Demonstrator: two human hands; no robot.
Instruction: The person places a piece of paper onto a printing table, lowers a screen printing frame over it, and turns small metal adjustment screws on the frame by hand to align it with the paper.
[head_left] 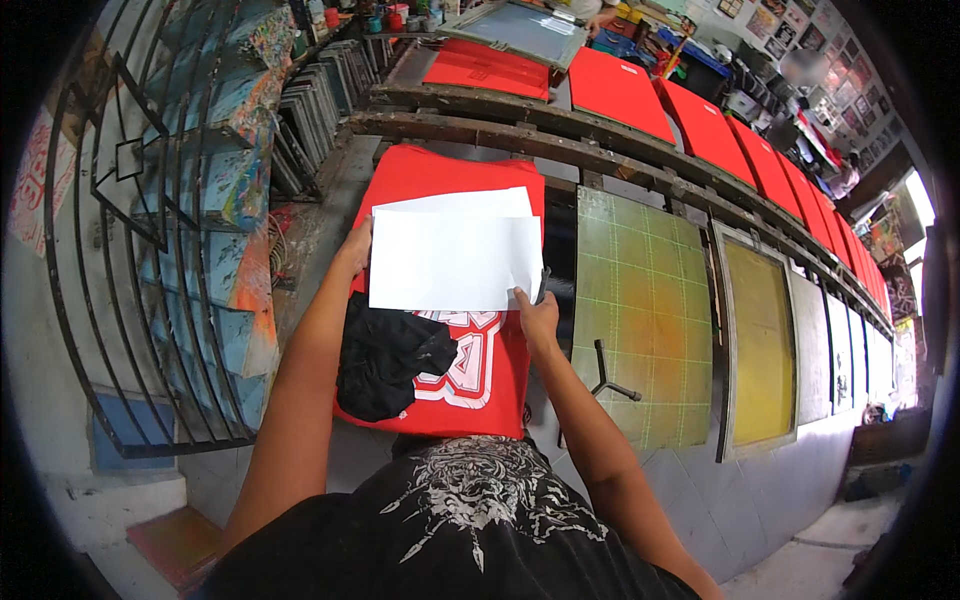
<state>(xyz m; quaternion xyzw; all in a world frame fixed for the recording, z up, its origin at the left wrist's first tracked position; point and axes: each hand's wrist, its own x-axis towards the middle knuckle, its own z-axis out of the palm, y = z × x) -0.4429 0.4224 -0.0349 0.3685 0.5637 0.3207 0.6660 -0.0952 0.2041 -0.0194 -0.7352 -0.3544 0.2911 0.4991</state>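
Note:
Two overlapping sheets of white paper (455, 262) lie over a red T-shirt (400, 178) spread in front of me. The rear sheet (470, 202) sits slightly askew and sticks out at the far side. My left hand (358, 246) holds the papers by their left edge, its fingertips hidden underneath. My right hand (538, 316) pinches the near right corner, thumb on top. A small dark object (544, 284) shows beside its fingers; I cannot make out what it is. Below the papers, a white print on the shirt is partly covered by a crumpled black cloth (390, 360).
To the right stand a green gridded board (640, 330), a yellow screen frame (758, 345) and a black metal bracket (610, 378). Beyond a long rail (620, 165), several red shirts (615, 92) lie in a row. A curved metal grille (130, 260) stands at left.

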